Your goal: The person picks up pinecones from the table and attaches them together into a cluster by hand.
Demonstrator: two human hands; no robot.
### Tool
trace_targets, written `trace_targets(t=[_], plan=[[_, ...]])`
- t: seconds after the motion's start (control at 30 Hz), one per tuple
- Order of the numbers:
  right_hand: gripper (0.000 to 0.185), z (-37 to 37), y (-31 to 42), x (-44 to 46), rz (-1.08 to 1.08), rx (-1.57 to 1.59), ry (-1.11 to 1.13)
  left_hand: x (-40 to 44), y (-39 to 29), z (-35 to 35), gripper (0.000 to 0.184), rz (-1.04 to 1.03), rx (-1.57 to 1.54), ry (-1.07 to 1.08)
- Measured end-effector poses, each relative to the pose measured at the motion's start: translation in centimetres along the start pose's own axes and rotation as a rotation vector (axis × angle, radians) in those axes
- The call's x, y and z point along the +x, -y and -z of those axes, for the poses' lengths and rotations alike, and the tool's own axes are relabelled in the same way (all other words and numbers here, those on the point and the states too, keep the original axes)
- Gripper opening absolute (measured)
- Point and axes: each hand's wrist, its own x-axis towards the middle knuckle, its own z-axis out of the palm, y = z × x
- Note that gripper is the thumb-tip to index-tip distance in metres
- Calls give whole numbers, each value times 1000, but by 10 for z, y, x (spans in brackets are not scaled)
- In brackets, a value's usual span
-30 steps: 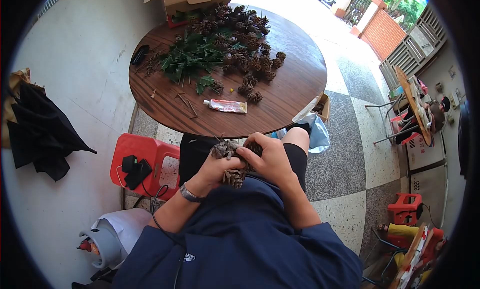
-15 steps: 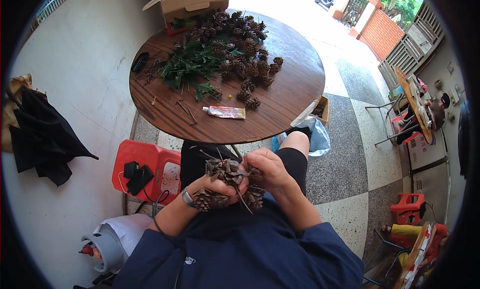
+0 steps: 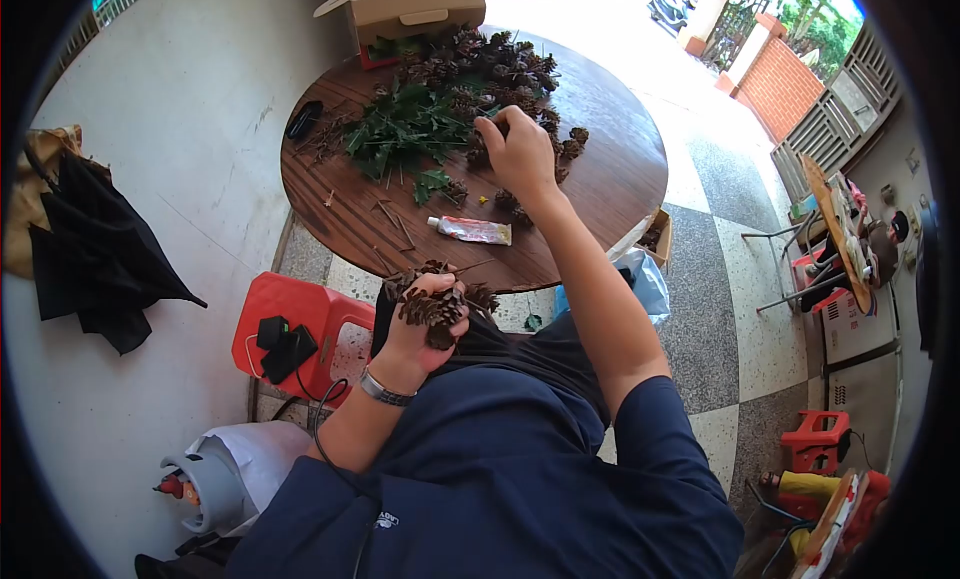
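My left hand point(image 3: 428, 324) is closed around a bunch of brown pine cones point(image 3: 432, 307), held above my lap. Thin stems poke out of the bunch to the right. Over the table, my right hand point(image 3: 524, 159) is at the near side of a heap of pine cones point(image 3: 510, 64). Its fingers are curled and drawn together, and whatever is at their tips is hidden or too small to make out. Green leaves point(image 3: 400, 129) lie just left of it. A white and red tube point(image 3: 470, 230) rests on the table below that hand.
A round wooden table point(image 3: 610, 169) stands before me, with an open cardboard box point(image 3: 418, 14) at its far edge. Loose twigs point(image 3: 398, 224) and a dark object point(image 3: 304, 120) lie on its left side. A red stool point(image 3: 290, 324) with cables is at my left; a plastic bag point(image 3: 643, 284) sits under the table's right.
My right hand has left the bunch and reached forward to the heap on the table. The left hand, still gripping the pine cones, has risen and tilted upright. The view has shifted slightly.
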Motion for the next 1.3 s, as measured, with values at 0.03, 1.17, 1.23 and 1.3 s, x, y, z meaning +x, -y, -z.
trace_targets(t=[0.03,1.17,1.23,1.3], plan=[[33,-7,-2,11,72,-98,-11,2,-1,1,17,-19,-7,-14],[34,103,65,-194,-624,1193,706,-18,6,-6,16,-151,928,378],[30,97,64,-199,-655,1439,658,-28,1,-17,18,-58,829,341],[28,93,64,-196,-788,1730,584,-27,-6,-13,19,18,848,343]])
